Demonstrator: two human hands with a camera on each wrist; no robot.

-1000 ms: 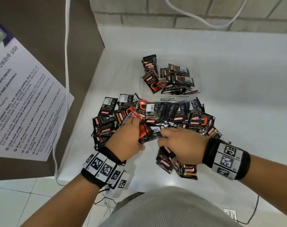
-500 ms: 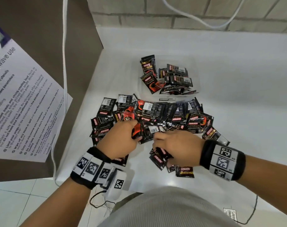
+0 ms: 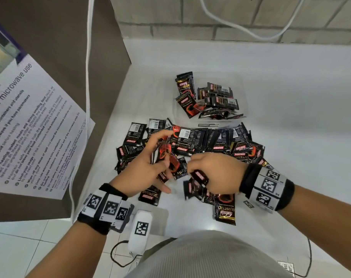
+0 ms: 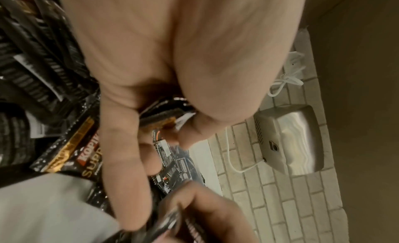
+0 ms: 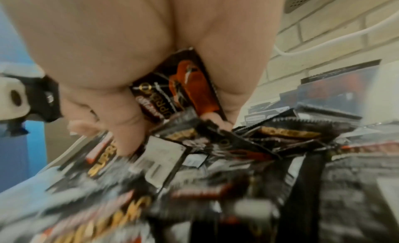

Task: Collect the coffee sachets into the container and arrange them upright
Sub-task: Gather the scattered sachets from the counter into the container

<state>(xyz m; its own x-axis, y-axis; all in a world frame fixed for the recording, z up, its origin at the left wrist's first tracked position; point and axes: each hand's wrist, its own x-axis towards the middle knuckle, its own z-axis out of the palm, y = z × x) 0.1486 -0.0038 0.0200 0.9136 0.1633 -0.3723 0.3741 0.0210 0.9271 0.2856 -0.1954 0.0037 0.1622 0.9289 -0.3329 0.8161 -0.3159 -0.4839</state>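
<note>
A heap of black and red coffee sachets (image 3: 200,141) lies across the white counter (image 3: 290,117). Behind it stands a clear container (image 3: 242,91) with several sachets (image 3: 216,97) inside, some leaning, some flat. My left hand (image 3: 144,167) grips a small bundle of sachets (image 3: 163,153) over the heap's near left side; in the left wrist view the bundle (image 4: 159,117) sits between curled fingers and thumb. My right hand (image 3: 212,173) is curled round sachets (image 3: 199,176) just to the right; the right wrist view shows a sachet (image 5: 172,89) clamped in its palm. The two hands almost touch.
A few loose sachets (image 3: 224,209) lie near the counter's front edge. A brown side panel with a printed microwave notice (image 3: 30,125) rises on the left, and a white cable (image 3: 88,57) hangs along it. A brick wall (image 3: 230,21) closes the back. A steel wall-mounted unit (image 4: 291,141) shows in the left wrist view.
Both hands have drawn slightly toward me with their sachets. The left hand has lifted its bundle and spread its fingers further round it. Sachets under the right hand have shifted.
</note>
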